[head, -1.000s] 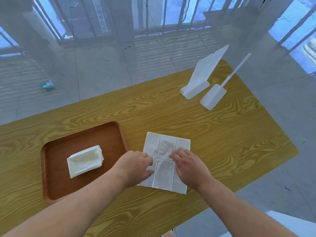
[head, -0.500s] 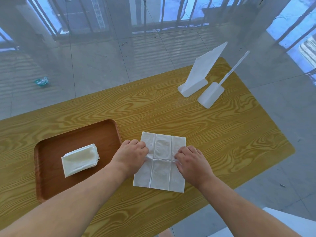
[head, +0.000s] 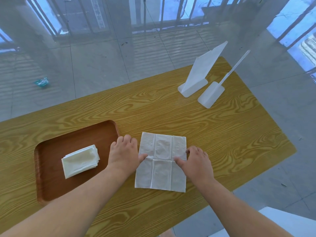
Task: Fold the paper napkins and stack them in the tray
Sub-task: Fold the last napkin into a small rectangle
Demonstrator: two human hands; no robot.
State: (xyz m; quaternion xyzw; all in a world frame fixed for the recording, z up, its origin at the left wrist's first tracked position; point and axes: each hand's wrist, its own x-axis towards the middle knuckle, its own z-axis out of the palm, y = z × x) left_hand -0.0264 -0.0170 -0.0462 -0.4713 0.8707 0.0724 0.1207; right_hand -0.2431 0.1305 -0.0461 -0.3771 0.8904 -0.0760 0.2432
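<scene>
A white paper napkin (head: pixel 161 162) lies spread flat on the wooden table, creased into several panels. My left hand (head: pixel 124 152) rests on its left edge, thumb pressed on the middle crease. My right hand (head: pixel 196 162) presses the right edge at the same crease, thumb on the paper. Both hands lie flat with fingers loosely apart, holding the sheet down rather than gripping it. To the left sits a brown wooden tray (head: pixel 51 187) with a small stack of folded napkins (head: pixel 80 160) in its middle.
Two white plastic stands (head: pixel 199 77) (head: pixel 211 95) sit at the table's far right corner. The table's (head: pixel 222 142) near edge runs just below the napkin. Tiled floor surrounds the table, with a bit of teal litter (head: pixel 41 82) on it.
Both hands have slid apart along the middle crease, from the napkin's centre out to its left and right edges. The napkin now lies fully flattened.
</scene>
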